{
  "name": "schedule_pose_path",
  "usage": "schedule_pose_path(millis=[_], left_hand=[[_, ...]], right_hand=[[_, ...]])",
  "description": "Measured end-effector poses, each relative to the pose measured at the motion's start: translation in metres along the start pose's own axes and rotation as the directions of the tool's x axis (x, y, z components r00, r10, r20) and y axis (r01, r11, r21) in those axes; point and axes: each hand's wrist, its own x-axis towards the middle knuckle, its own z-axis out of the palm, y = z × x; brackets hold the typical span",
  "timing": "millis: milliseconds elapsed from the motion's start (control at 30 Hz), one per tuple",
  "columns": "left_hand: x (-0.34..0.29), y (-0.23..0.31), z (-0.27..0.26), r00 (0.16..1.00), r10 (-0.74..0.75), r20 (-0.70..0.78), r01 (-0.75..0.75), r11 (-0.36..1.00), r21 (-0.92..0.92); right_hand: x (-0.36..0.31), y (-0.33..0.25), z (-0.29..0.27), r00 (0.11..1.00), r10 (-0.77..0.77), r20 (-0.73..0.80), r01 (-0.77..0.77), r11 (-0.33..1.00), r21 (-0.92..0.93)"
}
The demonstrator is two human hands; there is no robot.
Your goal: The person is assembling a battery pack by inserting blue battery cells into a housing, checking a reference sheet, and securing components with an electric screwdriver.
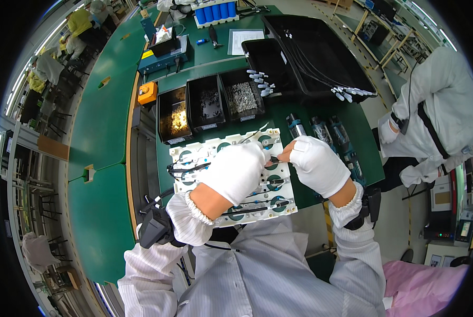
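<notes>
A white plastic battery module frame (291, 193) with round green-blue cell ends and black cables lies on the near part of the green bench, in front of me. My left hand (239, 170), in a white fingerless glove, rests over its upper middle, fingers bent together. From the right my right hand (319, 165), gloved alike, reaches the frame's right edge with thumb and fingers pinched. The fingertips of both hands meet at a small part near a round cell; what they grip is too small to make out. A black cable (255, 208) runs along the frame's near side.
Three black bins hold brass-coloured parts (178, 120), dark screws (209, 101) and silver screws (241, 97). Several power screwdrivers (321, 129) lie right of the frame. A large black tray (321, 47) holds cables with white ends. A co-worker (437, 105) stands at the right.
</notes>
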Motion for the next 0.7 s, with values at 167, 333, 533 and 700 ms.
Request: schedule_pose_path(millis=[167, 333, 533, 700], left_hand=[[-0.01, 0.001, -0.024, 0.971, -0.241, 0.001, 0.237, 0.954, -0.182], [-0.065, -0.025, -0.085, 0.906, -0.416, -0.074, 0.403, 0.904, -0.146], [-0.122, -0.072, -0.095, 0.91, -0.403, -0.101, 0.414, 0.899, 0.141], [-0.146, -0.109, -0.058, 0.906, -0.421, 0.038, 0.42, 0.886, -0.195]], right_hand=[[0.004, -0.017, -0.006, 0.994, 0.083, 0.077, -0.068, 0.981, -0.182], [0.008, -0.021, -0.009, 0.973, 0.185, 0.134, -0.161, 0.971, -0.176], [0.011, -0.018, -0.009, 0.96, 0.222, 0.171, -0.214, 0.975, -0.066], [0.012, -0.023, -0.006, 0.954, 0.229, 0.193, -0.185, 0.958, -0.222]])
